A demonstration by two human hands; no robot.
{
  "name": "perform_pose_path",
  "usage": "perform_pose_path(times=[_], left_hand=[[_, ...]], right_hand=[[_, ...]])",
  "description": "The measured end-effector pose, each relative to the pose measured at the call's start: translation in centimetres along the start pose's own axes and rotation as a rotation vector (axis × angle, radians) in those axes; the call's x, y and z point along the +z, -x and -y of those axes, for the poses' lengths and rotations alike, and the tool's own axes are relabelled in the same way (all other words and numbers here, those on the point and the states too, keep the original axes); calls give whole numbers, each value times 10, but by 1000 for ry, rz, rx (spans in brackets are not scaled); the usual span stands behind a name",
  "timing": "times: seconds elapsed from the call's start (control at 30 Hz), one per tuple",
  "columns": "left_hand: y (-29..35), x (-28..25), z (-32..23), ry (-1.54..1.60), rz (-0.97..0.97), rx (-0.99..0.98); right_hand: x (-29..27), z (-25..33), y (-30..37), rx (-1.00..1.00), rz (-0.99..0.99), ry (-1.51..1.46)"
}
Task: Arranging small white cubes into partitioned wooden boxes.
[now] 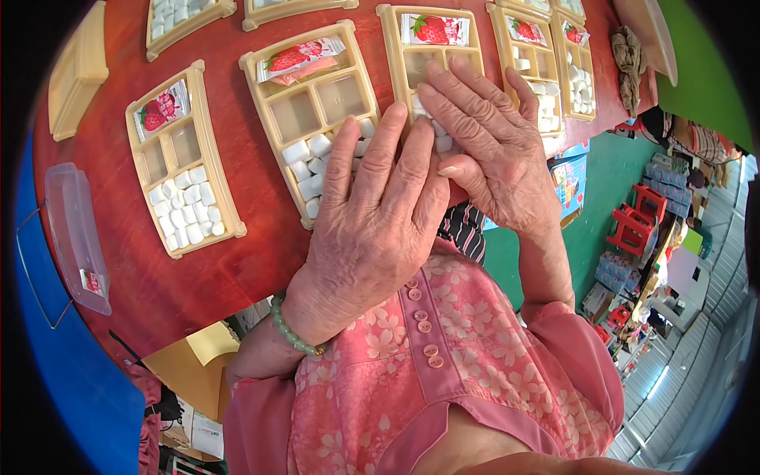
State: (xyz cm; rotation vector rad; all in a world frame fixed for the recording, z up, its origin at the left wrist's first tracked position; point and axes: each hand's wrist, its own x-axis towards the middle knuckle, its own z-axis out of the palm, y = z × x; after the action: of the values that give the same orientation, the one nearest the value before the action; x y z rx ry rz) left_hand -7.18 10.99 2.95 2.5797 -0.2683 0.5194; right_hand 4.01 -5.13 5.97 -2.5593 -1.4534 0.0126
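Observation:
My left hand (372,210) lies with fingers stretched over the lower part of a beige divided tray (342,96) and the gap beside it. White marshmallow-like pieces (305,168) fill that tray's large compartment. In its top section rests a strawberry-printed sachet (299,59); its two small middle compartments are bare. My right hand (495,146), fingers extended, is over the adjoining beige tray (419,62), covering much of its lower half. A few white pieces (442,142) show between the hands, and another strawberry sachet (435,30) sits at the top. Neither hand visibly holds anything.
To the left stands another filled tray (224,190), with more trays (587,71) at right and along the far side. Stacked beige trays (79,75) and a clear plastic container (75,226) sit on the red table (237,293). A crumpled brown cloth (628,63) lies far right.

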Motion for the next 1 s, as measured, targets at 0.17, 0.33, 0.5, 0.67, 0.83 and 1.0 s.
perform_pose_path(times=[0.17, 0.33, 0.5, 0.67, 0.83, 1.0], left_hand=[[-1, 0, 0, -8, 1, 10], [-2, -6, -3, 46, 12, -11], [1, -8, -1, 29, 6, 57], [3, -7, 2, 90, -27, 59], [3, -5, 2, 174, -126, 36], [-11, -12, -15, 85, 10, -9]], right_hand=[[-2, 0, 2, 5, 4, 42], [-2, 7, 10, 45, -53, -15], [6, 7, 14, 8, -45, -2], [4, 7, 14, 28, -33, -75], [-17, 4, 31, 119, -125, -56], [-14, 4, 58, 201, -129, -49]])
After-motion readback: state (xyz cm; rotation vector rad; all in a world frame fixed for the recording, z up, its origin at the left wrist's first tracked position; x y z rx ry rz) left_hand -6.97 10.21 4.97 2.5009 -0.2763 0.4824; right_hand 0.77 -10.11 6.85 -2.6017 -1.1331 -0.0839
